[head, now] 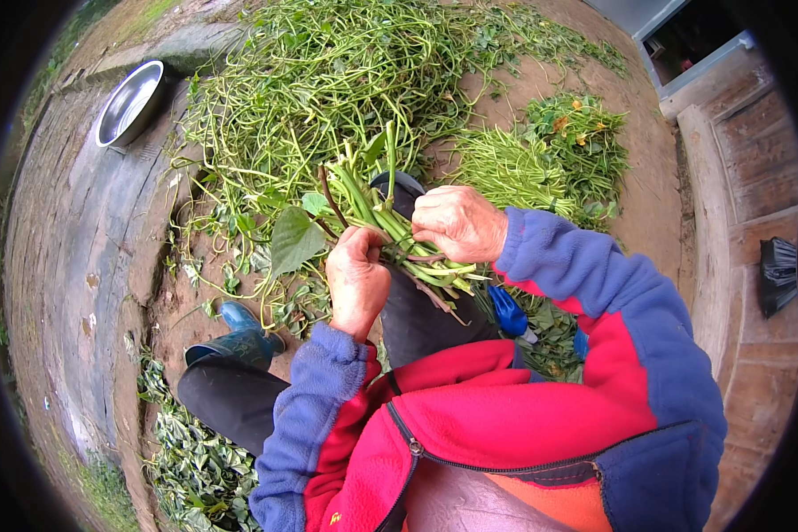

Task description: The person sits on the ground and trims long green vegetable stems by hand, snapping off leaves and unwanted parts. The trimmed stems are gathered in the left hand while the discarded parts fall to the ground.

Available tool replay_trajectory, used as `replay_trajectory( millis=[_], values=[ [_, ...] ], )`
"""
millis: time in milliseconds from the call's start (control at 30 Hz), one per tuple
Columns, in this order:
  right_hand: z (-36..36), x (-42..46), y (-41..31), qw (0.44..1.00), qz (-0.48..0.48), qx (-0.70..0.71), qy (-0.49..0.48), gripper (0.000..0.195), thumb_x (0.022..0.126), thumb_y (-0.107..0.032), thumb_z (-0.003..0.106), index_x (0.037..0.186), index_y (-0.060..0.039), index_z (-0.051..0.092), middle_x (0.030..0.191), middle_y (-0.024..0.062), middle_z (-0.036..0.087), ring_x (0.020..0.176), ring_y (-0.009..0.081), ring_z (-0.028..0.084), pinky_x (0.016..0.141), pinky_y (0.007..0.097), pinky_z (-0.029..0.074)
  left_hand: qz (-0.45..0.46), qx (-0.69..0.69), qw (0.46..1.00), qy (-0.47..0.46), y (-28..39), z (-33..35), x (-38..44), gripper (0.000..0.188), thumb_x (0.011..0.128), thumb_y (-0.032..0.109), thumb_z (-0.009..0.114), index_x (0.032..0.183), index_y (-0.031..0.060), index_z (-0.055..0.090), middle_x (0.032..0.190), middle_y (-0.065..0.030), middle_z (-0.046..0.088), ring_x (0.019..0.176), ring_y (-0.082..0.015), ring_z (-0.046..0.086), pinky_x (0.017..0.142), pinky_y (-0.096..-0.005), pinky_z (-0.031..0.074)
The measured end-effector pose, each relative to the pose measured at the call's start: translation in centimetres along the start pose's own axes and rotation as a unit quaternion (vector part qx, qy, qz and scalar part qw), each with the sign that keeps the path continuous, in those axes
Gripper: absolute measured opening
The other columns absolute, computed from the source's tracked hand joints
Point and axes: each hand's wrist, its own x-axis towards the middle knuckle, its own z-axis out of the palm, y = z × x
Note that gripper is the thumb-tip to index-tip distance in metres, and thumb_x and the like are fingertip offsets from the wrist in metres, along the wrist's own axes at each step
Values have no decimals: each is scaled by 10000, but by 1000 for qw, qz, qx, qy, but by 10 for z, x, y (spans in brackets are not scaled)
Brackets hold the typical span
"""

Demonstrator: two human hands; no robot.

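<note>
A bundle of cut green vine stems (359, 193) rests over my raised knee, with a few brownish stems among the green ones. My left hand (358, 279) grips it from the near left side, the thumb pressed against the stems. On the right, my right hand (459, 223) has its fingers curled and pinched at the middle of the same bundle. Whether those fingers hold a single stem or a thin tie is hidden. A broad heart-shaped leaf (297, 241) hangs from the bundle beside my left hand.
A large heap of tangled vines (346, 73) spreads ahead. Trimmed stems (512, 166) lie at right, near leafy greens with orange blossoms (575, 123). A metal basin (131, 103) stands on the left paving. Stripped leaves (196, 459) lie beside my rubber boot (239, 339). A wooden wall (765, 266) borders the right.
</note>
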Motion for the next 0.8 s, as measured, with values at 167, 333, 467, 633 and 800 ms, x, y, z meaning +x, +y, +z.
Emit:
replay_trajectory(
  millis=[167, 333, 467, 633, 800],
  values=[
    [-1, -1, 3, 1000, 4, 17, -21, 101, 612, -61, 566, 612, -32, 469, 574, 89, 442, 585, 274, 476, 534, 350, 380, 75, 154, 985, 4, 11, -5, -1, 186, 544, -82, 460, 664, 50, 513, 628, -73, 500, 610, -259, 516, 520, -315, 411],
    [-1, -3, 3, 999, 16, 25, -35, 91, 610, -52, 557, 613, -32, 468, 581, 94, 450, 594, 276, 481, 537, 351, 379, 111, 171, 979, 11, 9, -6, 0, 168, 543, -84, 456, 649, 40, 495, 599, -79, 472, 595, -261, 504, 511, -315, 403],
    [1, -3, 5, 998, 28, 50, -36, 90, 617, -55, 557, 627, -22, 474, 588, 102, 455, 602, 284, 483, 539, 355, 383, 136, 206, 969, -16, 2, -10, -1, 227, 495, -61, 475, 682, 64, 508, 632, -64, 482, 634, -253, 499, 520, -331, 413],
    [-4, -4, 12, 990, 50, 117, -63, 94, 644, -50, 562, 627, -6, 481, 591, 108, 453, 595, 282, 482, 534, 347, 387, 199, 217, 954, -52, 8, -16, 4, 201, 508, -63, 469, 683, 34, 491, 670, -67, 485, 688, -252, 490, 572, -345, 402],
    [-7, -7, 26, 976, 104, 165, -95, 60, 670, -49, 564, 669, -4, 524, 633, 94, 514, 606, 205, 521, 546, 298, 401, 254, 258, 914, -184, 18, -23, 11, 528, 488, -14, 605, 993, 19, 456, 1073, -141, 424, 1071, -316, 345, 894, -424, 278]
  ],
)
